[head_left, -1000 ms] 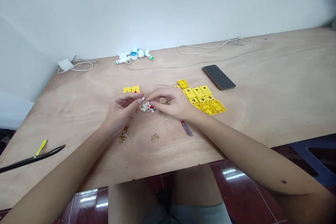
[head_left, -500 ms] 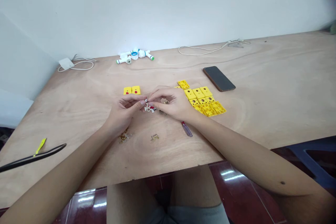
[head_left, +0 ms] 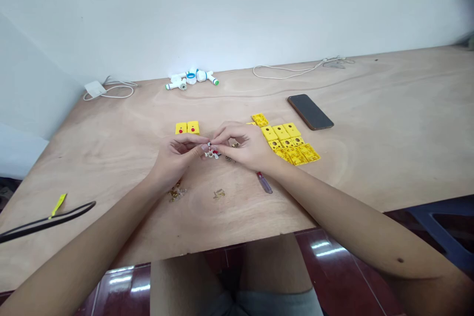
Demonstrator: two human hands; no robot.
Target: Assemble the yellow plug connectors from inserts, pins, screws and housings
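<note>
Thumb and fingertips of my left hand (head_left: pixel 177 155) and my right hand (head_left: pixel 244 145) meet over the table, pinching a small white part (head_left: pixel 209 144) between them. Its exact kind is too small to make out. Just below the fingertips lie white plastic pieces (head_left: pixel 211 155) with a bit of red among them. Small metal pieces (head_left: pixel 230 159) show partly from under my right hand. Behind my left hand stand two yellow housings (head_left: pixel 187 128) with red dots. Right of my right hand are rows of yellow casings (head_left: pixel 283 132), some showing their insides.
A screwdriver (head_left: pixel 264 183) lies by my right wrist. Small brass and clear pieces (head_left: pixel 177 192) sit near my left wrist, more brass bits (head_left: pixel 219 193) at centre. Farther off are a phone (head_left: pixel 310 111), white pipe fittings (head_left: pixel 191 78) and white cables (head_left: pixel 289 76). A black cable (head_left: pixel 52 222) lies left.
Both hands stay together, their fingertips shifting only slightly around the small white part. The whole view has moved a little; nothing on the table has visibly been moved.
</note>
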